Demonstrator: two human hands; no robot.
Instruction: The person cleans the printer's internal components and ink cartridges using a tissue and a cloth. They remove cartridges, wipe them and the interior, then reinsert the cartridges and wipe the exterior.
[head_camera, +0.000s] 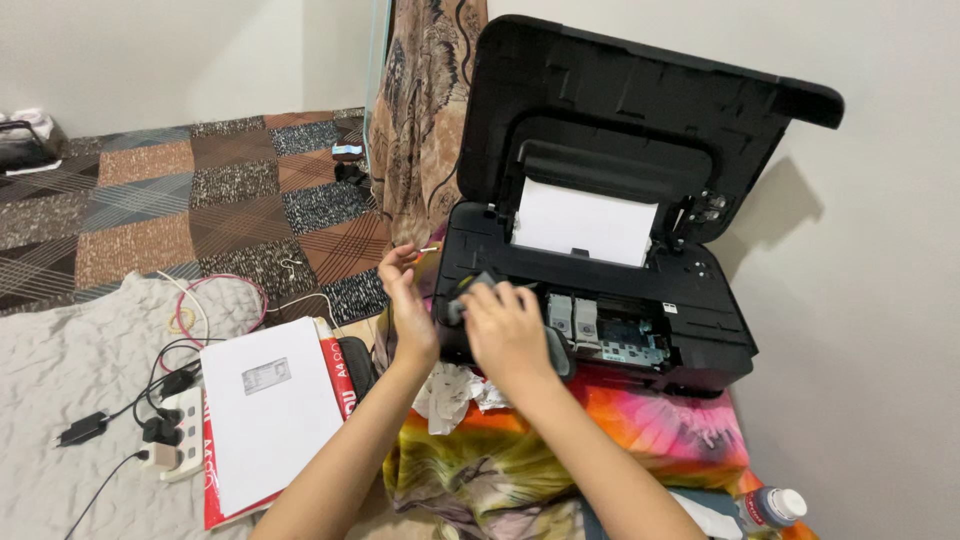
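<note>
Standing open with its lid tipped back, a black printer (640, 250) sits on a bright tie-dye cloth (640, 425), white paper (585, 222) upright in its rear tray. The right hand (505, 330) closes its grip on a small dark cartridge (478, 287) at the printer's front left. The left hand (408, 295) pinches a thin stick (428, 250) just beside it.

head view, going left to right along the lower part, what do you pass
Power strip → white paper sheet → left hand → right hand → printer cartridges → bottle with white cap
</note>
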